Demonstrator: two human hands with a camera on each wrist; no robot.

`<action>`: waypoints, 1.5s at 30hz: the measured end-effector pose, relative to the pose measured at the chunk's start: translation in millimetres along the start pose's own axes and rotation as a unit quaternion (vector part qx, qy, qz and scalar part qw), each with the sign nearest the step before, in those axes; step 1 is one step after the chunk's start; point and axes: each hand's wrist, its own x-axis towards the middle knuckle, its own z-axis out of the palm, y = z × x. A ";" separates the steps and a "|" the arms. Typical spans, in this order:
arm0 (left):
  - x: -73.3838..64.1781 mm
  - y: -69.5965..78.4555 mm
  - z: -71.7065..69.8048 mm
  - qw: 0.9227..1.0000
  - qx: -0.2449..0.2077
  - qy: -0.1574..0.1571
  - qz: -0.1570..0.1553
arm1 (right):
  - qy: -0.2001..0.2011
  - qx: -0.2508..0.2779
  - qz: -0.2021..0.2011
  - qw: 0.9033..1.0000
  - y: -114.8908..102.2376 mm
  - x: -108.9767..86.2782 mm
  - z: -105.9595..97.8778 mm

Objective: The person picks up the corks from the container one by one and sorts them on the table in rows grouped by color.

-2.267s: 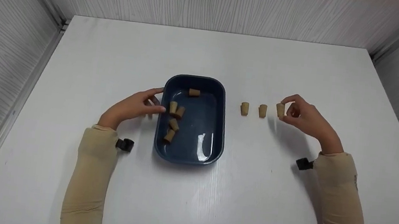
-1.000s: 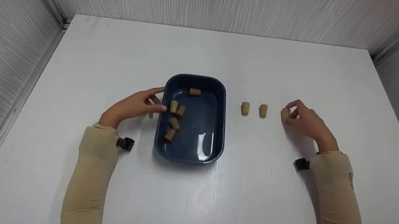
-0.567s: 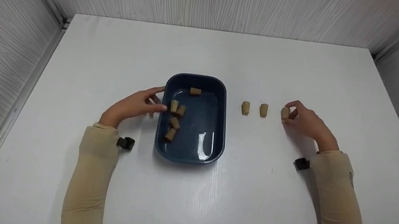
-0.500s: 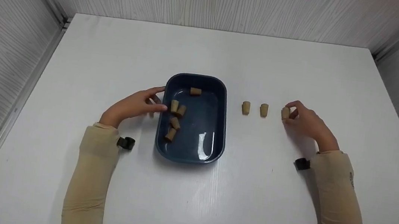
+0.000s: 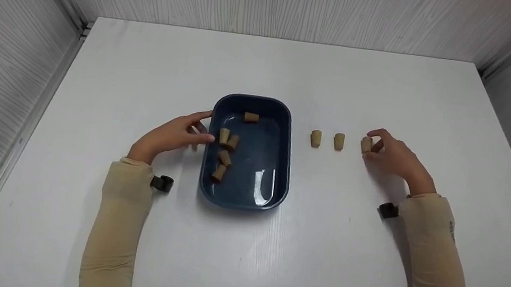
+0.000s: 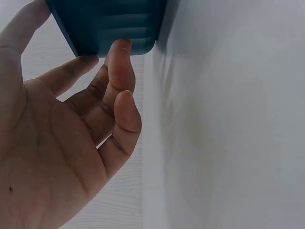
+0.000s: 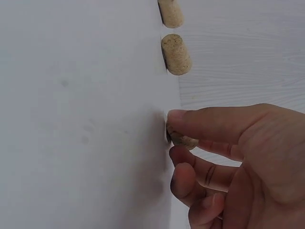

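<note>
Pinching with right hand (image 5: 394, 158): cork (image 5: 367, 145), now lower, nearer right edge of tabletop (image 5: 442, 112); left hand (image 5: 167, 136), fingers apart, touching tray (image 5: 241, 206).

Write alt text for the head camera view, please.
A right hand pinches a cork at the end of a row of three on a white table, while the left hand touches a blue tray holding five more corks.
</note>
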 end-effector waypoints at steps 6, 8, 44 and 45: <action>-1.5 1.8 -1.3 1.000 0.000 0.002 -0.004 | 0.004 0.015 0.005 1.000 -1.2 -5.0 -11.8; -1.5 1.9 -1.0 1.000 0.002 0.001 -0.005 | 0.009 0.018 0.000 1.000 -3.1 -8.4 -15.0; -0.4 1.6 0.8 1.000 -0.003 -0.003 0.005 | 0.044 0.033 -0.213 0.975 -128.5 0.5 -4.8; -0.4 1.5 0.7 1.000 -0.002 -0.003 0.004 | 0.040 0.036 -0.218 0.974 -132.3 1.3 -2.3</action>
